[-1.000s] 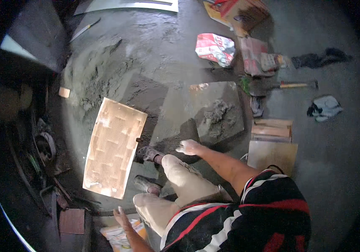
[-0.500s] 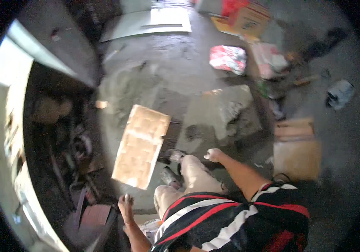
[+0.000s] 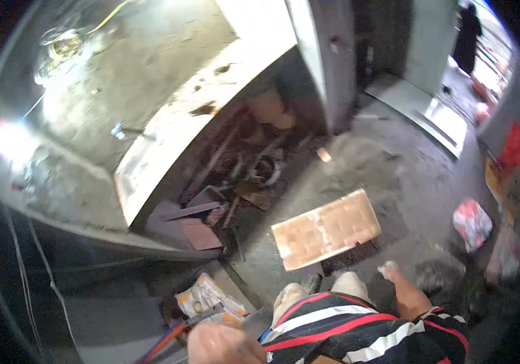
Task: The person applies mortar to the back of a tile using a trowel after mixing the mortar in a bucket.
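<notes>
My right hand [image 3: 388,270] hangs in front of my right knee, its pale, dusty fingers curled in. Whether anything is inside them is hidden. My left arm, smeared by motion, ends in a blurred rounded shape, probably my left hand [image 3: 220,344], at the lower edge; its fingers do not show. Right beside it lie a long orange and blue bar [image 3: 172,335] and a white and orange bag [image 3: 208,296]; I cannot tell if the hand touches them. Past my knees, a brown cardboard sheet [image 3: 327,229] lies flat on the floor.
Left stands a pale-edged slab or counter [image 3: 169,130] with a coil of wire [image 3: 66,48] on top. Under it lie a pinkish tile [image 3: 199,234] and dark clutter. Grey sand [image 3: 360,161] is heaped beyond the cardboard. A red and white bag [image 3: 472,224] sits right.
The view has swung left, bringing the slab and the orange and blue bar into sight. My left hand has come up closer, near the bag. My right hand stays by my knee.
</notes>
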Tool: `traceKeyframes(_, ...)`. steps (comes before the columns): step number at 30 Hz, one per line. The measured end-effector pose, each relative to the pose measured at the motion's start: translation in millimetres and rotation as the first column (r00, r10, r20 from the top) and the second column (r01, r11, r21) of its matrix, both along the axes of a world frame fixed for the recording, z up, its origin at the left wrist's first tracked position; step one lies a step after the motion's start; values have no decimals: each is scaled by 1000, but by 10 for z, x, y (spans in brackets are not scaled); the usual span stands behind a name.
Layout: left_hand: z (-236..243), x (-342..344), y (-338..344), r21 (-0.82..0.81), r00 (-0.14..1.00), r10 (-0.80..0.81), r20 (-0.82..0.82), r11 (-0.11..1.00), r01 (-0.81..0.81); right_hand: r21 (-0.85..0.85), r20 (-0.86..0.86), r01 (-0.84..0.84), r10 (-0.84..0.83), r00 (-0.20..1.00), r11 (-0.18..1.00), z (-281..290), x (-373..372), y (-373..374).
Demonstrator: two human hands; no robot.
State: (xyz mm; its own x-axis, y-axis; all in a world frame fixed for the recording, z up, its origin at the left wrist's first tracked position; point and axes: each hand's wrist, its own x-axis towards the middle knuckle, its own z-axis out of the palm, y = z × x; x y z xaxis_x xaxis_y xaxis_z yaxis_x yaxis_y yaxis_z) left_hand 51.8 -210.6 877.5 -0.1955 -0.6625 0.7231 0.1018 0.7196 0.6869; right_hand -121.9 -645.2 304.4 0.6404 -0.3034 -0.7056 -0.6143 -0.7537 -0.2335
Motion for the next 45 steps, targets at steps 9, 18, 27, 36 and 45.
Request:
traceKeyframes(9,20,-400,-185,71,953,258,-159,966,-250,112,-55,-23,30,998,993,48,949,-29)
traceKeyframes(18,-12,-470,-169,145,878,456,-147,888,-436,148,177,-15,-11,984,989,-196,1154,-223)
traceKeyframes(27,-2580,-490,1122,337,-158,525,836,-719,-608,586,-153,302,-263,953,752,-323,316,-239)
traceKeyframes(36,-5393,-3589,2305,681,375,729,573,-678,277,387,-148,-209,284,947,898,598,812,586)
traceKeyframes(45,-5409,-4078,2042,796,-162,891,425,-283,535,379,-153,-81,149,977,922,-190,1745,781)
